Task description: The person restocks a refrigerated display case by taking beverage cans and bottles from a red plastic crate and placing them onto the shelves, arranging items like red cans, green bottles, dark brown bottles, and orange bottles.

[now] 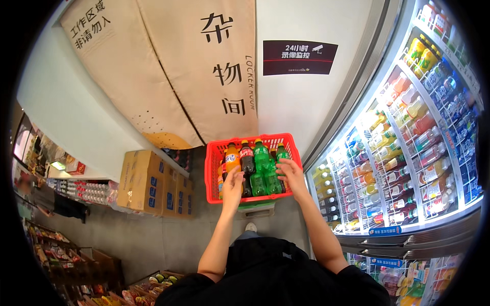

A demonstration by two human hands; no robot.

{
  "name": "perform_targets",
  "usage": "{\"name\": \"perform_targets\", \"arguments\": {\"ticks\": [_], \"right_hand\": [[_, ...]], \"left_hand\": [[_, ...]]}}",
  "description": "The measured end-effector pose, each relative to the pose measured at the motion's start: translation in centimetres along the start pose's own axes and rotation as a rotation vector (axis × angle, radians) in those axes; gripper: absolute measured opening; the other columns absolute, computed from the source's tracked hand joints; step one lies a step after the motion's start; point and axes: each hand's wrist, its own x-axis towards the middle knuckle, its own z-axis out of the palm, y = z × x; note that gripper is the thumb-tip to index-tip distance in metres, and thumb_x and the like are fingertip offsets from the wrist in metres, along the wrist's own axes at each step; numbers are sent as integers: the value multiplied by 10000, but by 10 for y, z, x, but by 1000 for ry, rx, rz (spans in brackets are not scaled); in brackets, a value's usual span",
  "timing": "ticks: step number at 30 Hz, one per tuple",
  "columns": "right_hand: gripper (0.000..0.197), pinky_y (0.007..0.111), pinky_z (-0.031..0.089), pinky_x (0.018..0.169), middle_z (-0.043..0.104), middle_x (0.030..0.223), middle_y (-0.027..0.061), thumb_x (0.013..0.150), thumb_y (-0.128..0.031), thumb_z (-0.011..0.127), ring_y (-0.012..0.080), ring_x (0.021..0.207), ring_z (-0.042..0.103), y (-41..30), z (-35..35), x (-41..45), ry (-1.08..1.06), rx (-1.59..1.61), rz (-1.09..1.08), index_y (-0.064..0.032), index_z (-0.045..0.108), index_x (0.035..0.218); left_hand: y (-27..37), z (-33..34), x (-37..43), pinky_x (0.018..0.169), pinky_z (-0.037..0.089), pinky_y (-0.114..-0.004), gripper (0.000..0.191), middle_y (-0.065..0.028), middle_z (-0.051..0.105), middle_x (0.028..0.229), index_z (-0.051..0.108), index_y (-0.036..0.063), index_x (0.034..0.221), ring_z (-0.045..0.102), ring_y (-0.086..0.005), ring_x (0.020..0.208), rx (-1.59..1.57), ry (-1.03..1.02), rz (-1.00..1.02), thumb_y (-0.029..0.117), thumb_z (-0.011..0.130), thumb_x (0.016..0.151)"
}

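Note:
A red plastic shopping basket (211,187) stands in front of me, filled with soft drink bottles. My left hand (232,183) is over its near left part, by an orange soda bottle (231,157); whether it touches a bottle I cannot tell. A dark cola bottle (247,158) with a red label lies beside the orange one. Green soda bottles (262,155) fill the middle and right. Above the right side is my right hand (291,176), fingers spread and slightly curled, near a green bottle (282,152) with a yellow cap. Something green and grey under the basket is mostly hidden.
An open-fronted or glass-doored drinks cooler (390,164) lines the right. Cardboard boxes (143,183) stand at the left, before a fabric door curtain (183,69). Snack shelves (57,244) occupy the lower left. Another person (69,206) is at the far left.

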Motion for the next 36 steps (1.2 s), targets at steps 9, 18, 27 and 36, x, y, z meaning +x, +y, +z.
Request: {"name": "perform_targets", "arguments": {"ticks": [9, 18, 27, 36], "right_hand": [[421, 291, 505, 849, 684, 1109, 124, 932, -237, 665, 183, 971, 656, 64, 9, 74, 129, -274, -83, -18, 570, 1279], [687, 364, 536, 842, 676, 1107, 215, 812, -425, 774, 293, 988, 682, 65, 45, 107, 178, -729, -27, 27, 567, 1286], [672, 453, 529, 834, 688, 949, 274, 701, -434, 820, 399, 918, 674, 85, 42, 123, 118, -1020, -96, 54, 640, 1127], [744, 408, 531, 864, 693, 997, 273, 705, -434, 800, 362, 963, 687, 85, 42, 98, 245, -957, 18, 107, 614, 1180]], "left_hand": [[-39, -16, 45, 844, 487, -262, 399, -113, 641, 1164, 521, 26, 1370, 615, -142, 948, 71, -196, -97, 223, 539, 1024], [-44, -10, 76, 851, 485, -249, 379, -108, 651, 1168, 529, 28, 1356, 614, -117, 987, -38, -173, -131, 139, 561, 994], [-46, -4, 87, 876, 489, -291, 397, -123, 586, 1300, 508, 46, 1386, 609, -161, 1059, -60, -203, -192, 199, 528, 1020], [-54, 1, 88, 902, 493, -291, 410, -131, 570, 1312, 482, 31, 1398, 599, -174, 1090, -72, -314, -256, 193, 520, 1023]]}}
